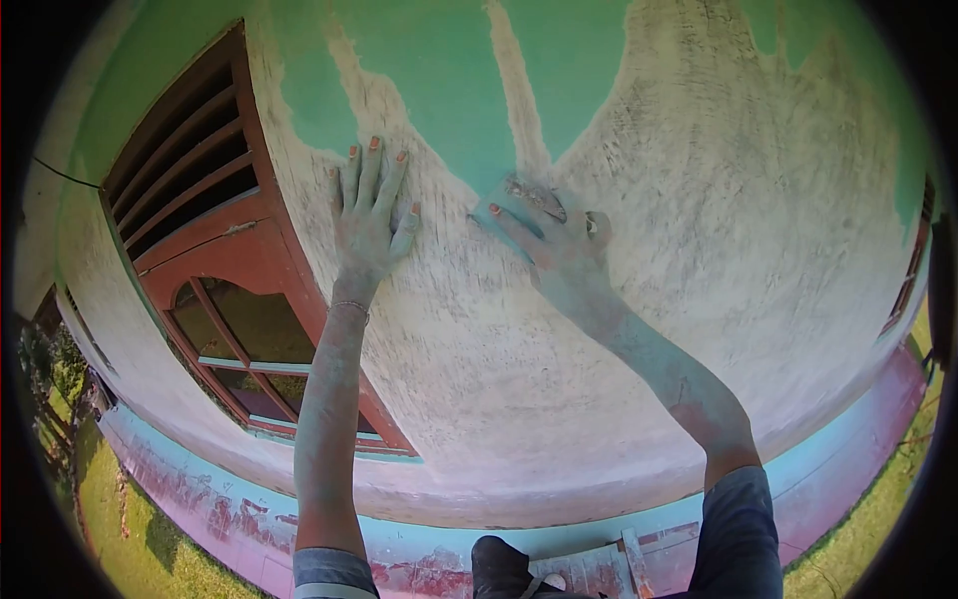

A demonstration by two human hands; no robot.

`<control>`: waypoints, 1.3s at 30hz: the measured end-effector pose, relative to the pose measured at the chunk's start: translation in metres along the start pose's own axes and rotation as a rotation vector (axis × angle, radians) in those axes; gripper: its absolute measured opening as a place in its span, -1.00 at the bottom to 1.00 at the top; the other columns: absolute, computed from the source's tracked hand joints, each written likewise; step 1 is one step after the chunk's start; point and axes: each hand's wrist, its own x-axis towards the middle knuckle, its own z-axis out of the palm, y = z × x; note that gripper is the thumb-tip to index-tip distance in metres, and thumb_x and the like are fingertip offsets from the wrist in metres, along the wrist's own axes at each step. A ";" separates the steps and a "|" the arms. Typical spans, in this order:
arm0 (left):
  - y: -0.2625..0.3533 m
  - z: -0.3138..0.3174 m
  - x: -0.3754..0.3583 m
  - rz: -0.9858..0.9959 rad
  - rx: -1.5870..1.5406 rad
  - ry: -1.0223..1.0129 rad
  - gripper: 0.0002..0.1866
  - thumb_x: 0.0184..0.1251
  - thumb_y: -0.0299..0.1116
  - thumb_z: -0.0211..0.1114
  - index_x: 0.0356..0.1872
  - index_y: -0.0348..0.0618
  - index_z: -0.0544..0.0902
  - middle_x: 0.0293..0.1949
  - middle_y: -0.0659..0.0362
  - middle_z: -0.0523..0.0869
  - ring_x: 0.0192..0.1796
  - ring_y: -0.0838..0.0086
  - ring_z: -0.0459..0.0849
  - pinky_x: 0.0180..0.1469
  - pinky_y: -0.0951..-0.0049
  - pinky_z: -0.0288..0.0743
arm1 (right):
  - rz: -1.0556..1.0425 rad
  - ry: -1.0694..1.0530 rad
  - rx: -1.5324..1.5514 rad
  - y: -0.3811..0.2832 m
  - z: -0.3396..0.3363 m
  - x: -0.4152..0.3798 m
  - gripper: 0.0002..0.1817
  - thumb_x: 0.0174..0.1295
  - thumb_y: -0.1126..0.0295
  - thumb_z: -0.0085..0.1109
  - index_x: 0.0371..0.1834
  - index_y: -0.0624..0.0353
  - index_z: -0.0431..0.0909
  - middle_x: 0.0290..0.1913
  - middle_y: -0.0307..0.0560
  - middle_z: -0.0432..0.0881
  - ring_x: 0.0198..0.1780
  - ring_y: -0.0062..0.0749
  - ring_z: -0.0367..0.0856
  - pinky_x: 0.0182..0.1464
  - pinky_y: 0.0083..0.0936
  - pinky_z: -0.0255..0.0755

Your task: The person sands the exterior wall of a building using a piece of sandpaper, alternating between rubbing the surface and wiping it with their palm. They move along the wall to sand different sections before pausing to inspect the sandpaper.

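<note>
My left hand (369, 220) lies flat against the wall (479, 369), fingers stretched upward, just right of the window frame. My right hand (564, 245) is closed around a flat scraper (489, 212) dusted with green, pressed to the wall where the green paint (449, 110) meets the bare whitish surface. My fingers partly cover the scraper, so its full shape is hidden. Pale green dust coats both hands and forearms. A thin bracelet (349, 304) circles my left wrist.
A reddish-brown window (244, 329) with louvres above and glass panes below stands on the left. A pinkish, worn ledge (239, 519) runs along the wall's foot. Below me are worn planks (589, 572). Grass (150, 539) shows at both lower sides.
</note>
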 end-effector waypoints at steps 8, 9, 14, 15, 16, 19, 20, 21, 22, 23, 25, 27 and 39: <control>0.001 0.000 0.000 -0.008 0.000 -0.013 -0.33 0.60 0.10 0.01 0.62 0.08 0.38 0.69 0.06 0.18 0.72 0.03 0.04 0.68 -0.14 -0.25 | -0.097 -0.022 0.079 -0.018 0.008 -0.006 -0.34 0.27 0.42 0.25 0.47 -0.34 0.54 0.36 -0.43 0.56 0.33 -0.15 0.31 0.25 -0.01 0.10; 0.000 0.001 0.000 -0.001 -0.002 -0.005 -0.33 0.58 0.10 0.03 0.61 0.12 0.39 0.69 0.06 0.18 0.72 0.03 0.05 0.68 -0.16 -0.24 | -0.006 0.024 0.072 -0.007 0.003 0.000 -0.33 0.26 0.42 0.26 0.48 -0.34 0.52 0.37 -0.43 0.56 0.34 -0.15 0.32 0.25 -0.01 0.11; -0.002 0.003 -0.001 0.010 0.025 0.014 -0.33 0.60 0.12 0.01 0.61 0.08 0.38 0.69 0.05 0.19 0.72 0.04 0.05 0.68 -0.14 -0.24 | 0.260 0.015 -0.015 -0.009 -0.009 0.022 -0.30 0.24 0.42 0.28 0.49 -0.36 0.51 0.40 -0.44 0.55 0.32 -0.15 0.33 0.24 -0.01 0.08; -0.001 0.002 -0.001 0.011 0.018 0.013 -0.32 0.60 0.12 0.01 0.61 0.08 0.38 0.69 0.06 0.19 0.72 0.04 0.04 0.68 -0.14 -0.24 | 0.153 -0.022 0.006 -0.013 -0.005 0.014 -0.30 0.23 0.43 0.29 0.50 -0.35 0.51 0.41 -0.44 0.54 0.31 -0.15 0.33 0.24 -0.01 0.07; -0.001 0.001 0.000 0.008 0.010 0.008 -0.32 0.59 0.12 0.01 0.61 0.08 0.38 0.69 0.06 0.19 0.72 0.04 0.04 0.68 -0.14 -0.24 | 0.044 -0.062 0.032 -0.018 0.002 0.004 -0.29 0.22 0.43 0.30 0.50 -0.35 0.51 0.41 -0.44 0.54 0.30 -0.14 0.33 0.24 -0.01 0.06; -0.002 0.004 -0.002 0.009 0.006 0.014 -0.32 0.59 0.12 0.01 0.62 0.09 0.37 0.69 0.07 0.19 0.72 0.04 0.04 0.68 -0.14 -0.23 | 0.046 -0.048 0.051 0.003 -0.007 0.007 -0.30 0.22 0.43 0.30 0.48 -0.33 0.53 0.40 -0.42 0.55 0.28 -0.12 0.32 0.24 -0.03 0.06; -0.003 0.005 -0.002 0.011 0.014 0.025 -0.32 0.59 0.12 0.01 0.62 0.09 0.37 0.69 0.07 0.19 0.72 0.04 0.04 0.68 -0.14 -0.23 | 0.099 -0.014 0.046 0.014 -0.013 0.018 -0.32 0.22 0.42 0.29 0.47 -0.32 0.54 0.40 -0.41 0.55 0.28 -0.11 0.31 0.24 -0.04 0.06; -0.004 0.005 0.000 0.009 0.010 0.027 -0.33 0.60 0.12 0.01 0.62 0.10 0.37 0.69 0.07 0.19 0.72 0.05 0.04 0.68 -0.14 -0.22 | 0.140 0.032 0.041 0.018 -0.014 0.026 -0.33 0.22 0.42 0.28 0.46 -0.32 0.55 0.38 -0.42 0.56 0.28 -0.11 0.31 0.24 -0.05 0.07; -0.003 0.004 0.000 0.007 0.005 0.026 -0.33 0.60 0.12 0.00 0.62 0.10 0.37 0.69 0.08 0.19 0.72 0.05 0.04 0.68 -0.14 -0.22 | 0.182 0.075 0.036 0.020 -0.016 0.030 -0.34 0.22 0.41 0.27 0.45 -0.32 0.56 0.37 -0.42 0.57 0.29 -0.12 0.31 0.23 -0.06 0.08; -0.001 0.003 -0.001 0.004 -0.001 0.025 -0.33 0.60 0.12 0.00 0.62 0.11 0.37 0.69 0.08 0.18 0.72 0.05 0.04 0.68 -0.14 -0.22 | 0.224 0.117 0.031 0.020 -0.017 0.032 -0.36 0.22 0.40 0.27 0.43 -0.32 0.57 0.35 -0.42 0.57 0.29 -0.12 0.31 0.23 -0.07 0.10; 0.000 0.002 -0.002 -0.006 0.002 0.008 -0.33 0.60 0.12 0.00 0.62 0.11 0.38 0.69 0.08 0.18 0.72 0.05 0.04 0.68 -0.14 -0.22 | 0.084 0.027 -0.012 -0.008 -0.008 0.019 -0.37 0.23 0.39 0.26 0.43 -0.33 0.58 0.34 -0.42 0.59 0.30 -0.12 0.32 0.22 -0.07 0.11; 0.001 0.001 0.000 -0.007 0.006 0.012 -0.33 0.60 0.12 0.00 0.61 0.11 0.38 0.69 0.07 0.18 0.72 0.05 0.04 0.68 -0.14 -0.22 | -0.084 -0.053 0.006 -0.023 -0.001 0.004 -0.36 0.23 0.40 0.26 0.43 -0.33 0.59 0.33 -0.42 0.59 0.32 -0.11 0.32 0.19 -0.04 0.14; 0.002 0.002 -0.001 -0.013 0.009 0.013 -0.34 0.60 0.12 0.00 0.61 0.12 0.40 0.69 0.06 0.20 0.72 0.04 0.06 0.68 -0.15 -0.21 | -0.165 -0.084 -0.068 -0.017 0.005 -0.008 -0.29 0.28 0.39 0.24 0.56 -0.33 0.44 0.29 -0.38 0.57 0.28 -0.10 0.39 0.19 0.04 0.18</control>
